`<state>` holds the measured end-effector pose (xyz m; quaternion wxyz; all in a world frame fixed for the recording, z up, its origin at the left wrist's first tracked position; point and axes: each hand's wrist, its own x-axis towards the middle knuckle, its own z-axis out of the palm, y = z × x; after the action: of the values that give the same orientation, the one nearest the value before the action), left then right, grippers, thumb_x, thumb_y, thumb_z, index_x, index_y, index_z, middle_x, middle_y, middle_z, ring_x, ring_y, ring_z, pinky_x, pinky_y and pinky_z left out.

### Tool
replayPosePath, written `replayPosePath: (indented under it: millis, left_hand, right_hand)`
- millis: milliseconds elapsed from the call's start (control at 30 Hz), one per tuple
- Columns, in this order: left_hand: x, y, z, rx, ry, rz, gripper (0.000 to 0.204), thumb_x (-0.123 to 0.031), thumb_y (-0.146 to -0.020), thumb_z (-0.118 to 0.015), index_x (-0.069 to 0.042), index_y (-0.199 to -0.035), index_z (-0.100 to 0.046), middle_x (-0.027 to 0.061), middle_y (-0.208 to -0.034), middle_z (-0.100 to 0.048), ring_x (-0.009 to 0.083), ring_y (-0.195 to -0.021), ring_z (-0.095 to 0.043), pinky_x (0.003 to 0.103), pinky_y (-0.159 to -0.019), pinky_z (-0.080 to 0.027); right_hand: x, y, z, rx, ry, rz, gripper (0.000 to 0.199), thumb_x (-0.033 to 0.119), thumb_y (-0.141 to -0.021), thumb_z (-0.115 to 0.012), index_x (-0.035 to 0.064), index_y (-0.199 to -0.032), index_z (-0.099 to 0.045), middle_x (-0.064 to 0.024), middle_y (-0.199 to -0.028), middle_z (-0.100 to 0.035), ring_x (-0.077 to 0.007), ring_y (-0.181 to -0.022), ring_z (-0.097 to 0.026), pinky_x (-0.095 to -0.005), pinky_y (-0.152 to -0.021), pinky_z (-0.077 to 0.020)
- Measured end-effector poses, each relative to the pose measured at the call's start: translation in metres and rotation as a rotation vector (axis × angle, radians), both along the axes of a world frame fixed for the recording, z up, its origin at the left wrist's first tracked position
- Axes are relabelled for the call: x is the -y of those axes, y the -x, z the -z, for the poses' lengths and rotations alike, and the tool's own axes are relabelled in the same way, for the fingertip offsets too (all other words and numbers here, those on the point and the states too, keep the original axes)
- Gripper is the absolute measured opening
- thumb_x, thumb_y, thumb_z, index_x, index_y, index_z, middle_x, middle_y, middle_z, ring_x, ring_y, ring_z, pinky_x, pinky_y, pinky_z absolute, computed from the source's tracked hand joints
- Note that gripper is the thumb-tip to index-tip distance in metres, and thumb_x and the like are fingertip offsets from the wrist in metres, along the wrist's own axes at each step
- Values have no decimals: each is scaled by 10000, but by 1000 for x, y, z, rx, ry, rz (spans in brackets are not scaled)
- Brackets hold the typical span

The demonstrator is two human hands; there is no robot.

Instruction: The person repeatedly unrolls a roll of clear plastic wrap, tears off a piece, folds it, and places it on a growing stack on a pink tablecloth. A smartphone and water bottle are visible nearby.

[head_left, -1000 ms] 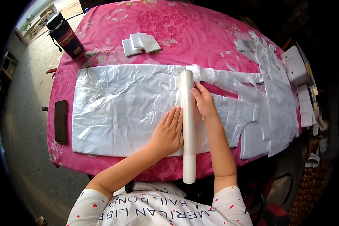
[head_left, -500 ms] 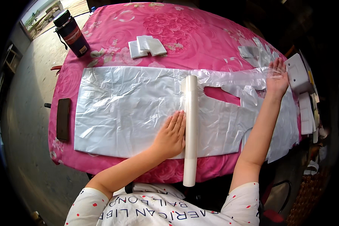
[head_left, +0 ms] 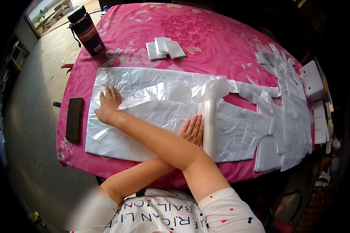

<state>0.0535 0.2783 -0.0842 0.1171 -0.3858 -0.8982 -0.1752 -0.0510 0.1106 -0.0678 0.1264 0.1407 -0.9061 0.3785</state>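
Layers of silvery-white plastic bags [head_left: 237, 132], with handle-shaped cutouts on the right, lie flat across the table. A whitish roll [head_left: 209, 130] stands out lengthwise over them, its far end under a flap of clear film [head_left: 175, 92] folded leftward. My left hand [head_left: 193, 130] lies flat against the roll's left side, fingers extended. Over the left forearm crosses my right arm. On the plastic near its left end rests my right hand [head_left: 109, 104], fingers spread, beside the flap's left end. Part of the left forearm is hidden under the right one.
A pink floral cloth [head_left: 144, 31] covers the table. A phone [head_left: 74, 119] lies at the left edge, a dark bottle [head_left: 86, 31] stands far left. Small folded packets [head_left: 165, 48] sit at the back. White boxes [head_left: 315, 82] stand at the right edge.
My right hand has swept from the far right across to the left end of the plastic, and film now lies folded leftward over the roll. My left hand stays beside the roll.
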Motion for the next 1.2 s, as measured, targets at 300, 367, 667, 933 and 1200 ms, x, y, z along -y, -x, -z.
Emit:
replayPosePath:
  millis: [300,367,667,933,1200]
  left_hand:
    - [42,8,-52,512,-273,187,558,-4,-729,-515,58,-1275,-422,248,-1293,-460,389,-1195,-454,445,-1024,-352]
    - [75,19,-62,194,-468,251,570,70,-659,-509,-15,-1222,-506,166,-1185,-561,343,-1040,-566,409,-901,-470]
    - [164,75,-48,237,-559,-313,337,-7,-881,-468,-4,-1214,-517,133,-1168,-574,245,-1075,-560,310,-910,-430]
    - [180,88,-6,617,-941,-421,334,-160,-962,-427,11,-1242,-489,100,-1182,-550,155,-1080,-523,282,-945,-394]
    - [174,79,-44,258,-517,-400,361,-155,-886,-535,6,-1208,-502,156,-1227,-524,289,-1119,-514,345,-924,-422]
  right_hand:
    - [-214,-34,-129,-280,-13,-400,443,-113,-648,-521,24,-1061,-608,-137,-1154,-586,-328,-1116,-525,-398,-947,-435]
    - [-287,-31,-108,-240,-298,-193,454,-95,-654,-523,36,-1082,-603,-125,-1219,-550,-337,-1197,-456,-413,-981,-405]
    - [-234,-31,-65,72,-625,-171,372,145,-713,-675,39,-1065,-613,-116,-1048,-616,-262,-1020,-548,-400,-974,-385]
    - [-268,-43,-101,109,-47,-223,104,53,-752,-677,43,-855,-671,-68,-792,-663,-199,-805,-617,-346,-842,-449]
    - [-374,-71,-82,286,773,3,284,-30,-768,-655,17,-1046,-628,-34,-921,-645,-99,-833,-583,-226,-789,-461]
